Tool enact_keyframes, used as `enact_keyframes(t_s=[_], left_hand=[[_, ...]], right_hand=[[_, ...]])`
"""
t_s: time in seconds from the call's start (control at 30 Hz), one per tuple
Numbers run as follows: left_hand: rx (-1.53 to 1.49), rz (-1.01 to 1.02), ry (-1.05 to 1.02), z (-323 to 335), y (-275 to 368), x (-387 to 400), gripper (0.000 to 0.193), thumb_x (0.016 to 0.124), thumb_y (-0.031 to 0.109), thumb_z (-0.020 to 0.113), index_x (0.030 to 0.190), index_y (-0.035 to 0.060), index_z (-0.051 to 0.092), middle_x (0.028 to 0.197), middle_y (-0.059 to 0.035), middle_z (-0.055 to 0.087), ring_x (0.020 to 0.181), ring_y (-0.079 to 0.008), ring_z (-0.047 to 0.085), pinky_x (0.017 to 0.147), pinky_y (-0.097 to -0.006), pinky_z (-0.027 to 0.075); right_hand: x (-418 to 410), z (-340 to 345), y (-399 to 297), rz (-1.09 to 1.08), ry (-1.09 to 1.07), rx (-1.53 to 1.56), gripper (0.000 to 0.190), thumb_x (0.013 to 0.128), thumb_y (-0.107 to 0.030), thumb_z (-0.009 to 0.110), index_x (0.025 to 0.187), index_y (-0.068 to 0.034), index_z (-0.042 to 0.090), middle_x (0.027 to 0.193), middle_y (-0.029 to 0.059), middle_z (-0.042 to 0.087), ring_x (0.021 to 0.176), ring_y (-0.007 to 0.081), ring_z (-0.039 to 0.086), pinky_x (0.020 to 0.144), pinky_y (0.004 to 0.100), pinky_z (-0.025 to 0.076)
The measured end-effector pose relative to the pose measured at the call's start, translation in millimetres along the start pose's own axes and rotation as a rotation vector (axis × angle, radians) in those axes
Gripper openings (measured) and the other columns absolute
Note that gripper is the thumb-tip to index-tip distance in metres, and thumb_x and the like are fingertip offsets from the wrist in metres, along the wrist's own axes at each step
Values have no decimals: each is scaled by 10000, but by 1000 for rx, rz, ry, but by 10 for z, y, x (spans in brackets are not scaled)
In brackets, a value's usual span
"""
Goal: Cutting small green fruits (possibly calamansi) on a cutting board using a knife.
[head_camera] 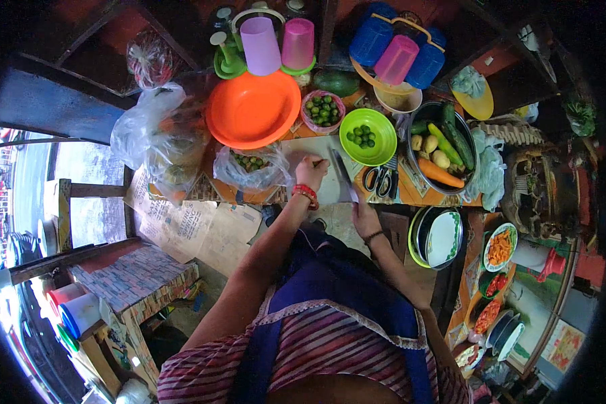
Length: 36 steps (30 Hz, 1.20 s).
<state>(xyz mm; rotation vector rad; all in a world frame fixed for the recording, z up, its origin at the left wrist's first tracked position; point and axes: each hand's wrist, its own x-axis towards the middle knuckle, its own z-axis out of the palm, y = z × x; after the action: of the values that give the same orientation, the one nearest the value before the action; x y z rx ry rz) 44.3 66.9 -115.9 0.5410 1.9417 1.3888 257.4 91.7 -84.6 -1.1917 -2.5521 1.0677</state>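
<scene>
My right hand (365, 220) grips the handle of a kitchen knife (343, 174), its long blade pointing away over a pale cutting board (317, 144). Over the same board my left hand (311, 171) is curled, a red bracelet at its wrist. A small dark-green thing shows at its fingertips, too hidden to name. Small green citrus fruits (361, 136) lie in a lime-green bowl (347, 148) right of the knife. Left of the board, a clear plastic bag (224, 169) holds more small fruits (250, 161). Black-handled scissors (377, 182) lie just right of the blade.
An orange basin (252, 108) and a pink basket of green citrus (323, 110) stand behind the board. To the right, a metal pot (413, 169) holds cucumbers, potatoes and a carrot. Stacked plates (442, 237) sit lower right, near a plate of cut orange vegetables (500, 247).
</scene>
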Motion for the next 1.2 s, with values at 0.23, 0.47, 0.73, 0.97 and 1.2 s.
enact_keyframes(t_s=[0.23,0.47,0.73,0.97,1.2], left_hand=[[-446,-51,-362,235,800,-16,214,894,99,563,1059,-35,591,941,-76,634,894,-165,606,808,-268,501],[-1189,-415,-599,-305,720,-249,234,959,168,493,1110,-4,545,1092,-113,594,939,-177,583,863,-253,506],[-1109,-247,-610,-578,817,-416,275,976,188,458,1163,-4,521,1134,-119,573,950,-157,569,855,-232,496],[-1149,-275,-486,-555,506,-402,160,936,131,533,1033,16,586,1119,-91,578,1019,-192,568,920,-277,484],[-959,-318,-264,-391,199,-315,79,898,46,570,952,16,620,1033,-71,612,959,-185,598,906,-325,511]], right_hand=[[-304,-73,284,74,-10,198,575,904,-90,479,1419,-235,267,931,262,611,766,433,613,660,474,496],[-242,-32,185,99,-70,165,575,899,-118,504,1412,-256,283,1001,244,607,796,415,622,684,470,504],[-170,71,222,34,-77,141,592,893,-131,512,1420,-264,279,941,235,625,752,399,630,664,477,502],[-158,-115,-31,120,-108,140,618,897,-105,487,1436,-267,230,753,262,601,683,419,610,601,482,483],[-200,-168,-126,16,-51,108,639,883,-83,492,1438,-250,224,788,253,608,705,426,610,623,492,481]])
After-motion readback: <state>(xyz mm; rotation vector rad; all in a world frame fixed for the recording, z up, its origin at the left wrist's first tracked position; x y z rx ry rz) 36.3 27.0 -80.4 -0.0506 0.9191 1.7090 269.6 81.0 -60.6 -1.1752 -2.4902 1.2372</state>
